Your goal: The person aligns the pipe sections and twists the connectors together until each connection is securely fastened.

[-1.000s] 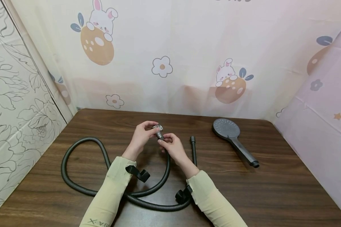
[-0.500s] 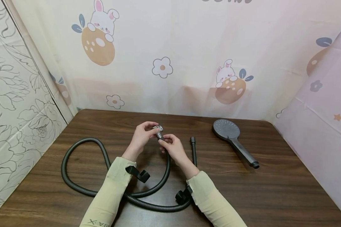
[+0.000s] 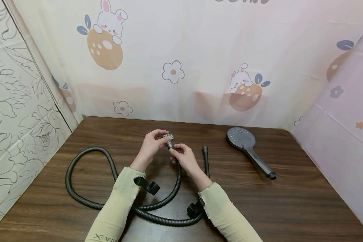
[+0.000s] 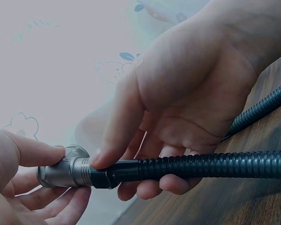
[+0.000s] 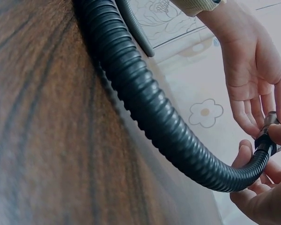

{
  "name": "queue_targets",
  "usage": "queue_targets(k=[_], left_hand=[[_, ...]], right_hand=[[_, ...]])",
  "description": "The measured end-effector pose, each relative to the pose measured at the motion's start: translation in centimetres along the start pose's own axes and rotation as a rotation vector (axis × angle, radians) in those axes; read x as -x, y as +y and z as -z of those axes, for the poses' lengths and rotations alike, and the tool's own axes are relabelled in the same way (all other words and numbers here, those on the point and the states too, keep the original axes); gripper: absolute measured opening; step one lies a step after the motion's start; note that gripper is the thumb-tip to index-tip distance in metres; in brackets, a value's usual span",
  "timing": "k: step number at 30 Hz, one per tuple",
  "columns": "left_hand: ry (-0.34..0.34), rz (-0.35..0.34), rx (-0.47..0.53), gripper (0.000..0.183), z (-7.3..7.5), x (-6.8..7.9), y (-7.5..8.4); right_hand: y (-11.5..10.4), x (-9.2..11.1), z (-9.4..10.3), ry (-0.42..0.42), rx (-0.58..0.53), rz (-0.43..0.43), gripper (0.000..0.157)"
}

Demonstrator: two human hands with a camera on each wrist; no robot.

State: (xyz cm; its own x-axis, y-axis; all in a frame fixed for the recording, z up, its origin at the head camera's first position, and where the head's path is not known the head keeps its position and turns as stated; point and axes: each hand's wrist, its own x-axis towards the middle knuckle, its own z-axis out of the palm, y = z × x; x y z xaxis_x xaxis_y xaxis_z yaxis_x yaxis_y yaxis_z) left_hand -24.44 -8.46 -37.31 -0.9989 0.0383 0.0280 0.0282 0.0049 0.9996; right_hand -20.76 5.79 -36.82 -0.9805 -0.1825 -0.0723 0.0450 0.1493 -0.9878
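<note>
My left hand [image 3: 148, 147] pinches a small silvery metal pipe fitting [image 4: 56, 173] between thumb and fingers. The fitting has a round flange at its far side and a threaded end. Against those threads sits the black end nut [image 4: 103, 178] of a ribbed shower hose [image 4: 215, 165]. My right hand [image 3: 186, 158] grips that hose end, thumb on the nut and fingers curled underneath. Some thread still shows between fitting and nut. Both hands are raised over the middle of the table. Right of them lies the hose's other end [image 3: 205, 151], pointing away from me.
A grey shower head [image 3: 242, 137] lies on the right of the brown wooden table [image 3: 290, 201], handle towards the front right. The rest of the hose loops leftward [image 3: 69, 178] and passes under my forearms. A printed curtain [image 3: 199, 43] hangs behind the table.
My right thumb and fingers have shifted very slightly to the right at the hose end. My left hand and the fitting stay in place.
</note>
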Motion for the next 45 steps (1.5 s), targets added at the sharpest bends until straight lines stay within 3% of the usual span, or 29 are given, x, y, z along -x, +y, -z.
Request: queue_targets(k=[15,26,34,45], left_hand=[[0.001,0.015,0.001,0.034,0.0,-0.1,-0.1],[0.001,0.003,-0.004,0.033,0.0,0.0,-0.1],[0.006,0.003,-0.003,0.029,0.0,0.1,0.1],[-0.009,0.022,0.018,0.032,0.1,0.0,0.1]], right_hand=[[0.1,0.0,0.0,0.003,-0.014,-0.007,0.035],[0.3,-0.1,0.0,0.007,-0.001,-0.002,0.029],[2.5,-1.9,0.2,-0.012,-0.018,-0.009,0.030],[2.8,-1.9,0.0,0.024,-0.029,-0.005,0.034]])
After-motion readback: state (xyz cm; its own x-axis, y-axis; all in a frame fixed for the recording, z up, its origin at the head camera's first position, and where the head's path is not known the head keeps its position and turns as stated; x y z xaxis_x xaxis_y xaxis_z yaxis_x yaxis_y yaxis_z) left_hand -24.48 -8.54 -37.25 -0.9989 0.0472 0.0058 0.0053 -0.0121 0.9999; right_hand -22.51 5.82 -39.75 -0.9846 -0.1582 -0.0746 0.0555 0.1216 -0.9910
